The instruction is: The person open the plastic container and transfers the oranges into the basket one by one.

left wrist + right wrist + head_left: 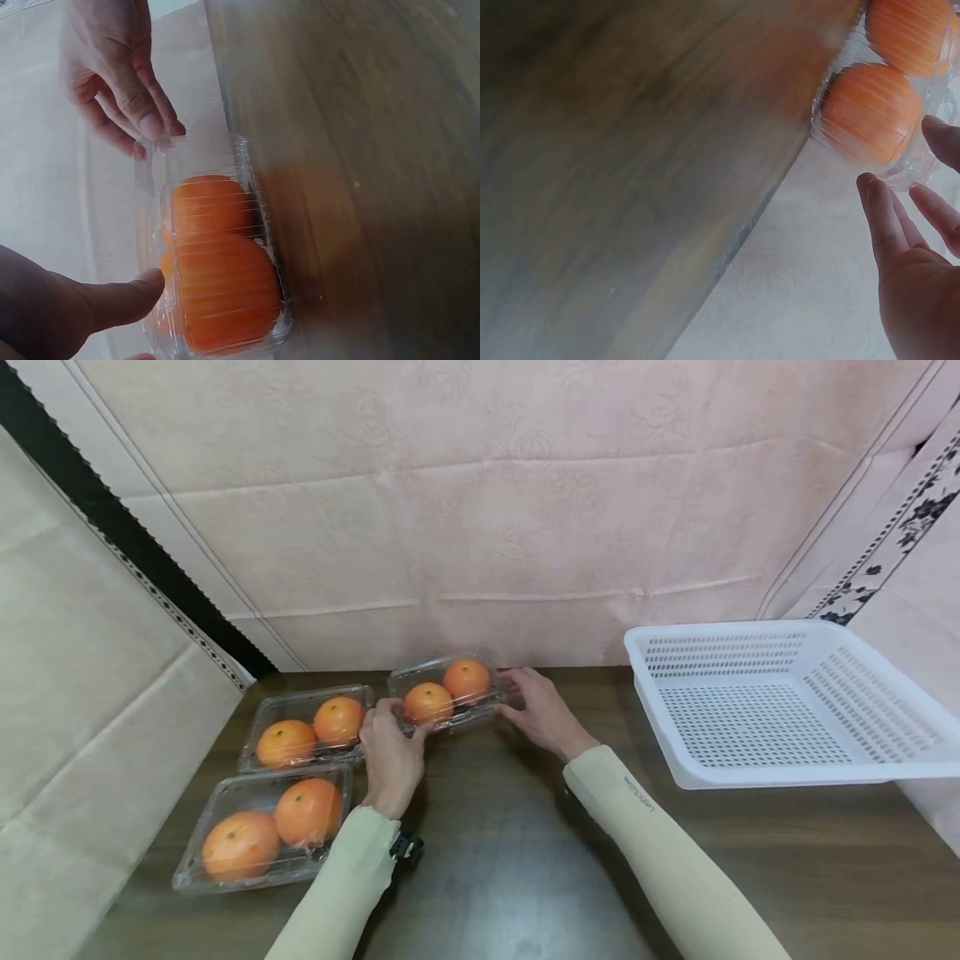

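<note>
Closest to us, two pale sleeves: the left sleeve (337, 893) with a dark band (407, 847) at its cuff, the right sleeve (667, 852) with small lettering near the wrist. And here's the action, up at the back of the table (495, 877)! A clear plastic box (467, 708) with two oranges (428, 702) inside, one hand at each end. The left hand (393, 758) grips the left end, thumb pressed to the plastic; the right hand (543, 710) has the other end, thumb and fingers pinching the rim. Is the base touching the wood? Can't tell from here. The box sits at a slight slant, right by the cloth wall (510, 527).

Over on the left, a second box (288, 706) with two more oranges, its right end just beside the left hand. Directly in front of it, a third box (251, 793), another pair of oranges inside, the back edge close up against its neighbour. And out on the right, well apart from the boxes, a white basket (802, 774) with slotted walls, the cloth behind it.
</note>
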The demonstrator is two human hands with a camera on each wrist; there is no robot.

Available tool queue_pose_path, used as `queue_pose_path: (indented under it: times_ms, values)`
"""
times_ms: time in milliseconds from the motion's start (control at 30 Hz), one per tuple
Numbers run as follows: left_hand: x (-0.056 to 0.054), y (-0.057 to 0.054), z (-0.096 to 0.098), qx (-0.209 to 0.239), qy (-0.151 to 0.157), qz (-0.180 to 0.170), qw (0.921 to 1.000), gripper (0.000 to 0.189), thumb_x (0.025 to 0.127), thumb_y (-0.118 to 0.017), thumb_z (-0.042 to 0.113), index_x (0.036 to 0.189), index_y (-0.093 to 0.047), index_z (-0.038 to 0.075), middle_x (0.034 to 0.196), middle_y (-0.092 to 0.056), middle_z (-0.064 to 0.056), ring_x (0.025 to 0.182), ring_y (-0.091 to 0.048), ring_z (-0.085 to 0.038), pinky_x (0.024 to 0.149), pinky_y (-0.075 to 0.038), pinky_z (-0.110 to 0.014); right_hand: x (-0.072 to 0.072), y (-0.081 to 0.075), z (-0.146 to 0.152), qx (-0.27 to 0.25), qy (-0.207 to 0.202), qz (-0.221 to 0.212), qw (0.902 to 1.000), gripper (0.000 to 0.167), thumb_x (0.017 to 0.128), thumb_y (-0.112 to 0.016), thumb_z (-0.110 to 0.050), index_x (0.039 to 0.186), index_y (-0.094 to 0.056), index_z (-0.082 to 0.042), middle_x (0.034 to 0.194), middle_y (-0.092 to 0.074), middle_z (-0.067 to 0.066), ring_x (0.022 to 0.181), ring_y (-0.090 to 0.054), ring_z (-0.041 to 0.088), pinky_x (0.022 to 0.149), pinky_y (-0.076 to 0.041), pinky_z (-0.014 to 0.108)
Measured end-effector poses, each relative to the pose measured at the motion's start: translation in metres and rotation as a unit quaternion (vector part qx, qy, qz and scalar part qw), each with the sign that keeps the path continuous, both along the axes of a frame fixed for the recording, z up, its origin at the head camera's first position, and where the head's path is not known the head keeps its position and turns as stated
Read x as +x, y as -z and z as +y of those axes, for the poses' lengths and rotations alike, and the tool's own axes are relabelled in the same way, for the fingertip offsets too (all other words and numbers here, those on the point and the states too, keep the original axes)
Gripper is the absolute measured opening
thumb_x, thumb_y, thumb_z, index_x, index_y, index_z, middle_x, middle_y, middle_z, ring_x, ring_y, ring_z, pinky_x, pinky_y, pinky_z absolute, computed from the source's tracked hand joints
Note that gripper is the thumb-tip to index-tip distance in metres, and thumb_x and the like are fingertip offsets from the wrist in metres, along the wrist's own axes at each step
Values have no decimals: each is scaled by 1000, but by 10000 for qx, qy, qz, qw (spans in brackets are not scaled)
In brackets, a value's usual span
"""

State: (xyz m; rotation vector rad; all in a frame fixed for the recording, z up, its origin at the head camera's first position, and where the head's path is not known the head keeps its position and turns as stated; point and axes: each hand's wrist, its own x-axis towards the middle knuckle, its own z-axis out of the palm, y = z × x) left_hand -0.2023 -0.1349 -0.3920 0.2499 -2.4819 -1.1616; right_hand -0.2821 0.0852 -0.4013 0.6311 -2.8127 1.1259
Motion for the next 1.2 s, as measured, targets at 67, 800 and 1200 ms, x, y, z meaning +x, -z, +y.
queue_pose_path:
  times_ms: [67, 800, 1200]
  values:
    - [0, -1, 1, -12, 32, -17, 10000, 50, 88, -82, 15, 128, -59, -4, 118, -61, -22, 103, -53, -34, 92, -52, -49, 2, 0, 3, -22, 25, -25, 10000, 50, 94, -75, -18, 138, -56, -4, 134, -60, 14, 123, -64, 30, 107, -56, 45]
    - [-3, -3, 13, 57, 300, -572, 9979, 64, 82, -88, 19, 132, -55, -2, 129, -57, -22, 113, -52, -36, 101, -51, -52, 21, -10, 23, -42, 190, -255, 9995, 48, 89, -81, -20, 131, -60, -5, 129, -64, 15, 121, -64, 31, 106, -56, 48]
    - [-6, -3, 24, -63, 434, -430, 9981, 65, 79, -90, 15, 132, -55, -1, 128, -64, -20, 124, -53, -39, 110, -45, -55, 29, -23, 35, -33, 230, -589, 9980, 49, 85, -85, -21, 124, -61, -5, 120, -68, 13, 110, -66, 28, 100, -58, 47]
